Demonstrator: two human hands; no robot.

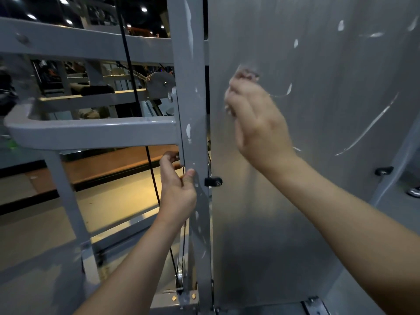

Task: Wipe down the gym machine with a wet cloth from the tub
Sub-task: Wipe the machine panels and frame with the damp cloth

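Two bare forearms come up from the bottom edge, the left forearm and the right forearm. The left hand is wrapped round the grey upright post of the gym machine — fingers curled behind the post's left edge, thumb pressed on its front face. The right hand is higher up and to the right of the post. Its fingers are curled over a pale wad of cloth, holding it against the big brushed-metal panel. It's pretty blurry there, so only a bit of the cloth peeks out past the fingertips.

Moving outward, a small black clip sits just right of the post, level with the left thumb. White smears streak the panel well to the right of the post. On the post's left side a thick grey crossbar joins it just above the left hand. A thin black cable runs down that side to a pulley near the post's foot, and another pulley sits left of the post higher up. Far right of the post there's a second black clip at the panel's edge — and the tip of a shoe on the floor past it.
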